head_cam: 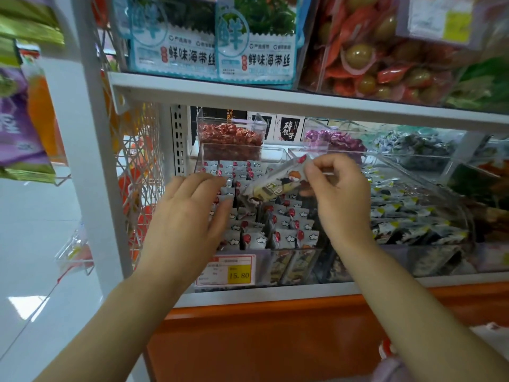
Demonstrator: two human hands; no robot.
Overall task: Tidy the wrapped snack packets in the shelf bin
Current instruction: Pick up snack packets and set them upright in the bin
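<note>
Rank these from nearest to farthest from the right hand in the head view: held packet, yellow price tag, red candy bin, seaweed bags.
1. Held packet: pinched in the right hand.
2. Red candy bin: behind, up-left.
3. Yellow price tag: below-left, on the bin front.
4. Seaweed bags: upper shelf.

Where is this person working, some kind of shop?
Most likely a snack aisle in a shop: a yellow price tag on the shelf edge, clear bins of wrapped snacks, and seaweed packs displayed above.
</note>
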